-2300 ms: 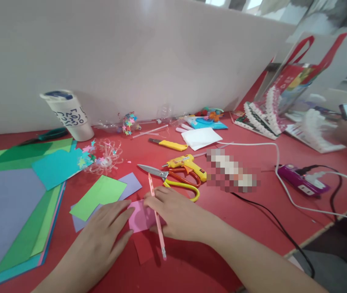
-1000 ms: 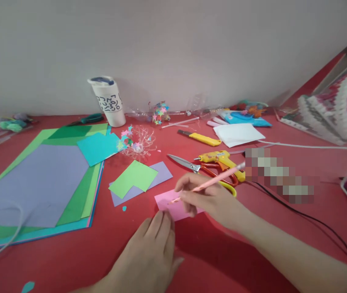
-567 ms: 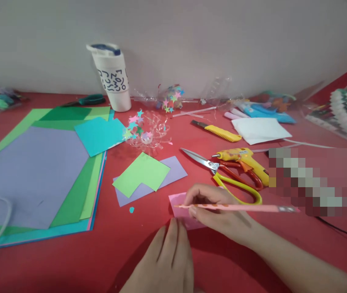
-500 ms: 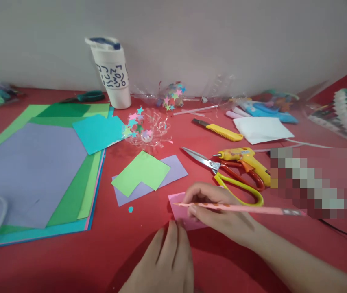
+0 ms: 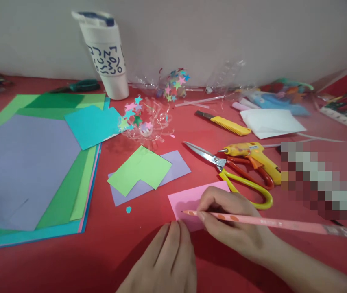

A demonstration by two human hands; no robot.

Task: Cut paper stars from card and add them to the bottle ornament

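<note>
- Takes the pink paper [image 5: 188,199] as the clock's centre, lying flat on the red bench [image 5: 78,264], with 12 o'clock straight ahead.
- Grips the pencil [image 5: 275,222] between thumb and fingers of the right hand [image 5: 231,232], at 4 o'clock, in a writing hold close behind the sharpened end.
- Aims the pencil's point to 9 o'clock, over that side of the pink paper, and its metal-banded end to 3; cannot tell whether touching.
- Lays the left hand [image 5: 169,256] flat at 7 o'clock, released, fingers straight and side by side, fingertips at the near edge of the pink paper.
- Has the scissors [image 5: 216,159] at 1 o'clock, blades together and aimed to 10, yellow handle right by the pink paper's 2 o'clock corner.
- Has the glue gun [image 5: 263,157] between 1 and 2, up against the scissors' red handle, nozzle to 9.
- Has, farther out toward 1, the yellow knife [image 5: 228,125], with the white packet [image 5: 272,123] at its 3 o'clock.
- Has the green paper [image 5: 141,169] at 10, overlapping the purple paper [image 5: 177,167] beneath, and the teal scrap [image 5: 128,209] at 9.
- Has the paper stack [image 5: 29,167] well off between 9 and 10, with the teal paper [image 5: 90,126] on its edge.
- Has the starry clear ornament [image 5: 145,129] at 11, and the standing cup [image 5: 109,61] beyond.
</note>
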